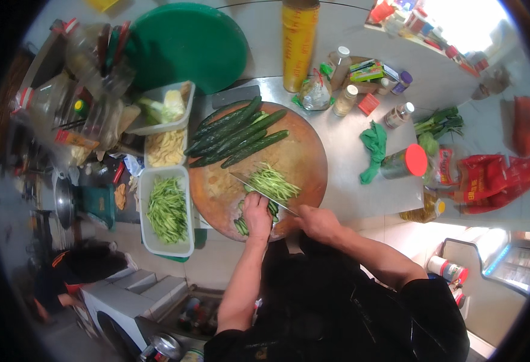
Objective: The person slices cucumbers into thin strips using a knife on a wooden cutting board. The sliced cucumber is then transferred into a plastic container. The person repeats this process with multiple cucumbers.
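My right hand grips the handle of a kitchen knife, its blade slanting up and left over a round wooden chopping board. Fingers bent, my left hand presses on sliced cucumber close against the blade. Just beyond the knife lies a heap of cucumber shreds. Several whole cucumbers rest across the far left of the board. More green shreds fill a clear plastic tub to the left of the board.
Left of the board are a tub of pale slices and one of cut vegetables. A green round lid leans behind. Rightward stand jars, a green cloth and a red-lidded container. Another person is at lower left.
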Tool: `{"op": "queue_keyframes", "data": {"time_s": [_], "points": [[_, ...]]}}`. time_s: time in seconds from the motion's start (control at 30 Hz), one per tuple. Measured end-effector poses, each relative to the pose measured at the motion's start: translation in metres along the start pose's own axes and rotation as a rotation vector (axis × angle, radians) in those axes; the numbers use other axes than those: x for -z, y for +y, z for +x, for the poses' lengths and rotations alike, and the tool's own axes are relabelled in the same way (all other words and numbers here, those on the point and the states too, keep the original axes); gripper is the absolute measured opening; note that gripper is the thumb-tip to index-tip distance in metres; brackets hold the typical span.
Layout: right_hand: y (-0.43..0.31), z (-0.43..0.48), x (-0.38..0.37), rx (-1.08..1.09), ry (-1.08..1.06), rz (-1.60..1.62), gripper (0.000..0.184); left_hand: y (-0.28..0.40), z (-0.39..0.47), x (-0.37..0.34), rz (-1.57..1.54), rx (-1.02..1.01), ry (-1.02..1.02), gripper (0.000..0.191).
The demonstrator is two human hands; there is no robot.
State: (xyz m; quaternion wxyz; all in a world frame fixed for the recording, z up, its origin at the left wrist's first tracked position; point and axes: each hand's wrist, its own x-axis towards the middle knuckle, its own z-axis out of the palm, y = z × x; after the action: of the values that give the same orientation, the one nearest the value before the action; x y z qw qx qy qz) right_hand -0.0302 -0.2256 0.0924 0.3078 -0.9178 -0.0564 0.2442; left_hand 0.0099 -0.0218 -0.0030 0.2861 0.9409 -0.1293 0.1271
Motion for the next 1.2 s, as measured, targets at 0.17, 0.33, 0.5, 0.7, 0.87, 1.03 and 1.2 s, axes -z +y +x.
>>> {"op": "queue_keyframes", "data": {"time_s": [0.17, 0.33, 0.5, 0.7, 0.87, 1.03, 1.2], "points": [[0.016, 0.004, -0.013, 0.073, 0.05, 0.017, 0.03, 0.003, 0.004, 0.008, 0.0, -0.023, -0.045, 0.034], [-0.01, -0.001, 0.0, 0.038, 0.011, -0.006, 0.03, -0.003, 0.0, 0.011, -0.003, -0.042, -0.082, 0.034], [0.006, -0.003, -0.011, 0.072, 0.066, 0.015, 0.03, -0.002, -0.003, 0.01, 0.012, -0.048, -0.064, 0.032], [0.009, -0.003, -0.015, 0.043, 0.061, -0.011, 0.029, 0.004, -0.001, 0.014, 0.133, -0.072, 0.011, 0.027], [-0.008, -0.01, -0.008, 0.073, 0.042, 0.006, 0.028, 0.002, -0.01, 0.013, 0.189, -0.046, 0.01, 0.024], [-0.003, -0.005, -0.01, 0.084, 0.043, -0.037, 0.031, -0.001, -0.012, 0.009, 0.131, -0.037, 0.017, 0.021], [0.002, 0.002, -0.016, 0.095, 0.067, -0.015, 0.03, -0.002, -0.012, 0.006, 0.105, -0.056, 0.061, 0.024]]}}
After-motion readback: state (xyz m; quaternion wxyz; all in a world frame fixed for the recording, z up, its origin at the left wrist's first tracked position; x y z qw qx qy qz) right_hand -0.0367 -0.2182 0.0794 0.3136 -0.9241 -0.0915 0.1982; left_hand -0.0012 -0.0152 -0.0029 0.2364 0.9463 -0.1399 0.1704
